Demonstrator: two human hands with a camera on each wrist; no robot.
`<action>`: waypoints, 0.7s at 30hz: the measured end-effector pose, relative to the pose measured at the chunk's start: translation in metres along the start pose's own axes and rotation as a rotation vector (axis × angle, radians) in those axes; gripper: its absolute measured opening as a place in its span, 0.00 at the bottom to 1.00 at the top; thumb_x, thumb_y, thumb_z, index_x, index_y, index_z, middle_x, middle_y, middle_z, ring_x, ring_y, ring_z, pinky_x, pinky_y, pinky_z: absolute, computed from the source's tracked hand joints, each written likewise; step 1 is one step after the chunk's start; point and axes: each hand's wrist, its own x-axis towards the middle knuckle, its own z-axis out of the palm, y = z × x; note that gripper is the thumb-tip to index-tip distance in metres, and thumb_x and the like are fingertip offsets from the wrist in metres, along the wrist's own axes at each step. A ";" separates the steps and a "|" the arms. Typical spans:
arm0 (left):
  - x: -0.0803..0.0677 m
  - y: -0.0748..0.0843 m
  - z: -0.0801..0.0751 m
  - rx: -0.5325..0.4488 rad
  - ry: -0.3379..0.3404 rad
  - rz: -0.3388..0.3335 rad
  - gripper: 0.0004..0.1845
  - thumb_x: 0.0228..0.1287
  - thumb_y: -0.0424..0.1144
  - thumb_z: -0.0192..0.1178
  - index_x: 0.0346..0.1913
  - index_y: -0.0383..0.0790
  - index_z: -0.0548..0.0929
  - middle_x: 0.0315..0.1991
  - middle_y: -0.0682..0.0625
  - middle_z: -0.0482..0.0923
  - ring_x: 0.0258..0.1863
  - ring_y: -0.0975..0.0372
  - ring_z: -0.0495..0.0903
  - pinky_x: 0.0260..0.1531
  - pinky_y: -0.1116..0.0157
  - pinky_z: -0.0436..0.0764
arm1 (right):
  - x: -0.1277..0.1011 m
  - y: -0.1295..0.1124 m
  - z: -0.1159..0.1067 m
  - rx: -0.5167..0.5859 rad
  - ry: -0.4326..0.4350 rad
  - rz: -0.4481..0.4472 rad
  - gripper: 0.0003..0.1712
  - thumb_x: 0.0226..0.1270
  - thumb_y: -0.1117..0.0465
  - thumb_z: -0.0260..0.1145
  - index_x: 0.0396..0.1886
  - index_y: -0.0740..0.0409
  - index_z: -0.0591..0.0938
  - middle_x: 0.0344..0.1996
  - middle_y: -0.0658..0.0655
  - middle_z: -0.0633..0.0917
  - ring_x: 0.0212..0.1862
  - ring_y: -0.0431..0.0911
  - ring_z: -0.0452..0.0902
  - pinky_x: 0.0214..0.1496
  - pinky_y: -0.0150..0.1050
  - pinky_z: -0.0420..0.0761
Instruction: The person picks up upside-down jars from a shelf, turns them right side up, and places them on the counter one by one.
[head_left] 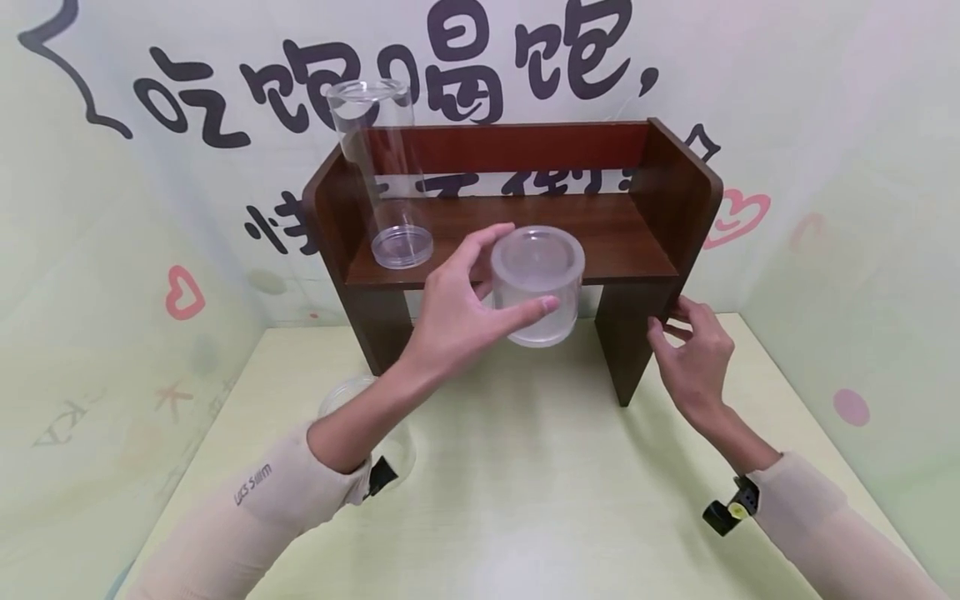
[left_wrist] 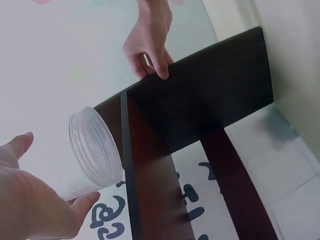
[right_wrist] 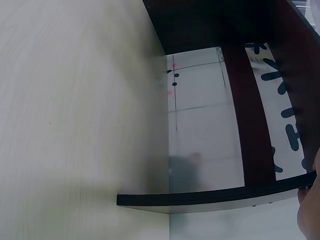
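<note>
My left hand (head_left: pixel 453 321) grips a short, clear plastic jar (head_left: pixel 538 265), thumb on the near side and fingers round the far side. It is held in the air before the front edge of a dark brown desktop shelf (head_left: pixel 555 223). In the left wrist view the round end of the jar (left_wrist: pixel 97 147) faces the shelf. At the shelf's right side panel (head_left: pixel 637 333), my right hand (head_left: pixel 697 358) pinches the front edge between thumb and fingers. The right wrist view shows only a bit of that hand (right_wrist: pixel 310 212) at its right border.
A tall clear cylinder jar (head_left: pixel 402 247) stands on the shelf's left end. Another clear container (head_left: pixel 401 454) is on the pale table (head_left: pixel 517 467), partly hidden behind my left forearm. Printed wall sheets (head_left: pixel 840 233) enclose the table at the back and sides.
</note>
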 end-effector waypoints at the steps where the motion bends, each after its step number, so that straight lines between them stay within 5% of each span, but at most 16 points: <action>1: -0.003 -0.001 0.001 0.003 -0.005 -0.007 0.44 0.55 0.41 0.83 0.74 0.39 0.73 0.63 0.49 0.80 0.61 0.60 0.78 0.66 0.54 0.80 | 0.000 0.000 0.000 0.003 0.000 0.000 0.18 0.60 0.77 0.74 0.51 0.73 0.86 0.41 0.69 0.88 0.42 0.47 0.84 0.46 0.14 0.77; 13: -0.027 -0.012 0.012 -0.076 -0.030 -0.075 0.44 0.55 0.39 0.82 0.73 0.41 0.73 0.61 0.50 0.81 0.61 0.58 0.79 0.67 0.53 0.79 | -0.005 0.003 -0.004 0.036 -0.012 0.001 0.19 0.59 0.79 0.73 0.52 0.73 0.86 0.41 0.69 0.87 0.46 0.21 0.79 0.46 0.17 0.81; 17: -0.033 -0.019 0.017 -0.096 -0.033 -0.108 0.44 0.55 0.40 0.82 0.74 0.42 0.72 0.62 0.50 0.80 0.62 0.58 0.80 0.67 0.53 0.79 | -0.010 0.004 -0.006 0.041 0.004 -0.021 0.20 0.57 0.80 0.74 0.51 0.72 0.87 0.43 0.68 0.88 0.47 0.29 0.82 0.50 0.18 0.81; 21: -0.039 -0.028 0.022 -0.141 -0.033 -0.141 0.43 0.56 0.39 0.81 0.74 0.42 0.71 0.63 0.48 0.79 0.63 0.55 0.81 0.68 0.52 0.78 | -0.016 0.002 -0.009 0.015 0.050 -0.079 0.21 0.55 0.80 0.75 0.51 0.74 0.86 0.45 0.70 0.87 0.48 0.51 0.83 0.57 0.22 0.78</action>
